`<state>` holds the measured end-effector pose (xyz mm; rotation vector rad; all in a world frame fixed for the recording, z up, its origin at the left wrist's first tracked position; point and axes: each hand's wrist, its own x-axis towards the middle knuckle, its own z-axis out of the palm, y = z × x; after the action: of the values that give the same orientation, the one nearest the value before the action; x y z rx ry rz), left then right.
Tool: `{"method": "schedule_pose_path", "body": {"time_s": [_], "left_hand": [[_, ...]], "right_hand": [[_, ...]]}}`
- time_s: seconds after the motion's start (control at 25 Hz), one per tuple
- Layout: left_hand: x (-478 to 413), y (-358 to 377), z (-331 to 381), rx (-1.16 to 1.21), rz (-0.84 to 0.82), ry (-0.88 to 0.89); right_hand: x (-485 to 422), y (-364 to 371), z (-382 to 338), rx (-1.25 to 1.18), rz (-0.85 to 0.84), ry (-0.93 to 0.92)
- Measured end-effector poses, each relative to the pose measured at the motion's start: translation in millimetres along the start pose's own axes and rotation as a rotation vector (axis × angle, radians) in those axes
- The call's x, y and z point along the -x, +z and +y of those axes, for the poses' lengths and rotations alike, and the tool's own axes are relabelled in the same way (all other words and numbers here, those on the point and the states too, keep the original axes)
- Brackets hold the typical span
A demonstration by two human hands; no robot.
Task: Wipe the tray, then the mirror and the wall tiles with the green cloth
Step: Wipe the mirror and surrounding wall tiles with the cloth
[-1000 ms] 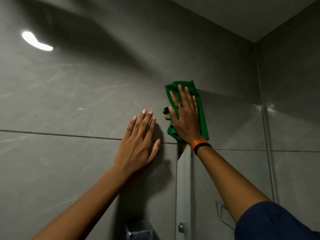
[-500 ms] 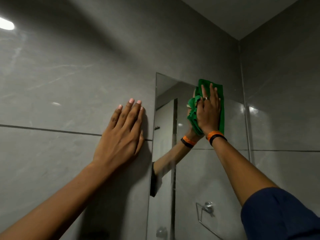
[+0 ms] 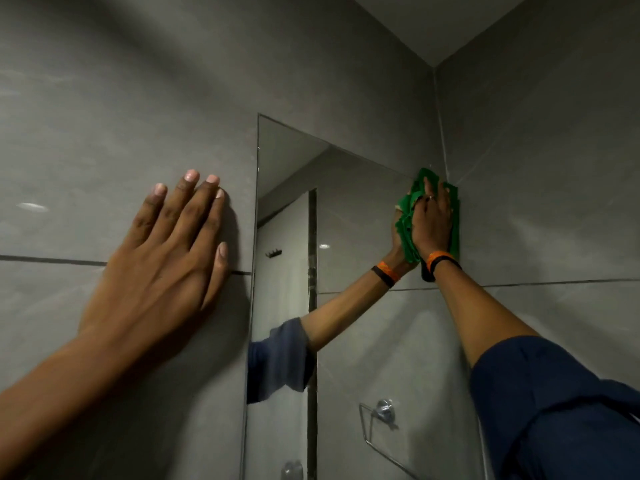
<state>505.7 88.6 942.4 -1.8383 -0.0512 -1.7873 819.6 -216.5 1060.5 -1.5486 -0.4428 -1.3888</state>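
Note:
The frameless mirror (image 3: 349, 216) hangs on the grey wall tiles (image 3: 121, 116). My right hand (image 3: 433, 225) presses the green cloth (image 3: 455, 220) flat against the mirror's upper right corner, close to the room corner. The cloth bunches under my palm and sticks out above my fingertips and at both sides of my hand. My left hand (image 3: 166, 251) lies flat on the tiles left of the mirror, fingers spread, holding nothing. The mirror shows my reflected arm and cloth. No tray is in view.
The side wall (image 3: 554, 168) meets the mirror wall just right of the cloth. In the mirror I see a reflected door, a wall hook (image 3: 273, 252) and a chrome towel ring (image 3: 381, 415). Dark grout lines cross the tiles.
My right hand has slid the cloth rightward across the top of the mirror to its upper right corner. The view has shifted, showing more mirror. My left hand stays planted on the tiles.

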Motion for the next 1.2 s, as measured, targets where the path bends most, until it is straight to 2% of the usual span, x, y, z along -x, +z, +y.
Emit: {"method": "schedule_pose_path", "body": {"time_s": [0.2,0.36,0.6,0.92,1.2], "left_hand": [[1,11,-3,-0.028,0.037,0.008],[4,10,-3,-0.015,0.013,0.005],[37,0,18,0.063,-0.031,-0.027],[89,-19,33,0.156,-0.13,0.01],[93,-18,36,0.178,-0.131,-0.002]], "right_hand": [[-19,2,27,0.036,-0.02,0.065],[8,0,36,0.001,-0.014,0.093],[106,-22,67,0.016,-0.018,0.208],[288,-54,115,0.085,-0.039,0.432],[375,-68,135,0.174,-0.017,0.631]]}}
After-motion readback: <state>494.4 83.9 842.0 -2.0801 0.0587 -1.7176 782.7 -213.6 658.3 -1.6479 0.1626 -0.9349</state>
